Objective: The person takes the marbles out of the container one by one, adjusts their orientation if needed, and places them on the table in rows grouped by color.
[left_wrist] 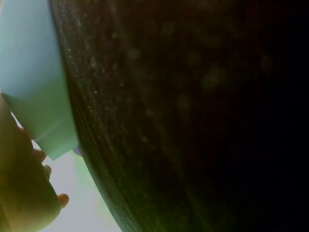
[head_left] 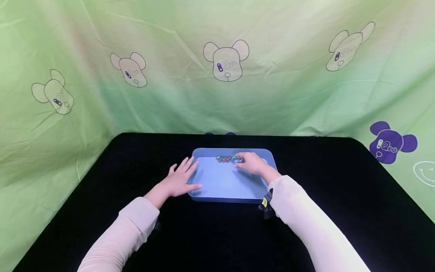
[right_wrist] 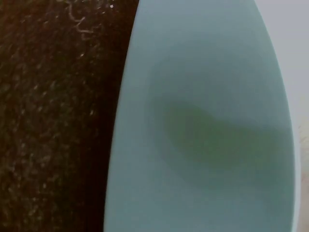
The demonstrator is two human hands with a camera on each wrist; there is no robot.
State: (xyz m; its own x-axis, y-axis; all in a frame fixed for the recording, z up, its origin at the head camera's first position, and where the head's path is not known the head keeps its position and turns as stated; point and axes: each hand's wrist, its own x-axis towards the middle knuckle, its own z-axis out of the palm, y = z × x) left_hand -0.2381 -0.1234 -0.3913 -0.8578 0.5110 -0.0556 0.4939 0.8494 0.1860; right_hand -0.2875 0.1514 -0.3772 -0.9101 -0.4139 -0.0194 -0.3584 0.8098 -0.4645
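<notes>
In the head view, shiny red and green glass marbles (head_left: 225,159) lie in two short rows near the far wall of a shallow blue tray (head_left: 217,185). My right hand (head_left: 253,164) reaches over the tray from the right. Its curved fingers and thumb stand around the marbles at the right end of the rows, partly hiding them. My left hand (head_left: 176,181) lies at the tray's left rim, fingers spread and thumb across the near left corner. In the left wrist view, part of the left hand (left_wrist: 29,183) shows beside the tray wall (left_wrist: 36,72). Only tray wall (right_wrist: 203,72) shows in the right wrist view.
The tray stands on a table covered in black cloth (head_left: 217,238). Behind and at both sides hangs a green curtain (head_left: 176,102) printed with cartoon animal heads. A dark wrist device (head_left: 266,204) hangs below the right sleeve, by the tray's near right corner.
</notes>
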